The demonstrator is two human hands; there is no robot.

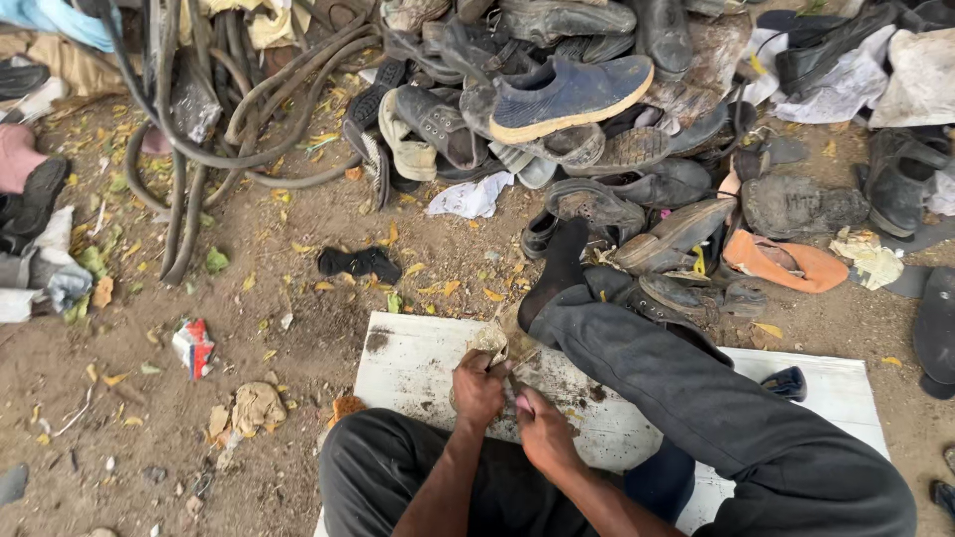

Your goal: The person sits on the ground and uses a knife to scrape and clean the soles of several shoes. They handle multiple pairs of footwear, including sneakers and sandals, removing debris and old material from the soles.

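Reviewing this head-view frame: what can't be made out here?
- Item worked on: small and tan, mostly hidden by the left hand and right hand; kind unclear.
- Any tool between the fingers: too small to tell.
- Shoe pile: cut off by the top edge.
- White board: partly hidden by the person's legs.

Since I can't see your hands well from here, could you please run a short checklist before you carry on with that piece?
1. Left hand grips the tan scrap: ok, fingers closed around it.
2. Right hand meets the left over the work: ok, close together; what it holds, cannot tell.
3. Work sits over the white board: ok.
4. Board surface clean: not ok, dirt and dark stains.
5. Outstretched leg clear of the hands: ok, lying to the side.
6. Shoe pile kept off the board: ok, it lies beyond the foot.
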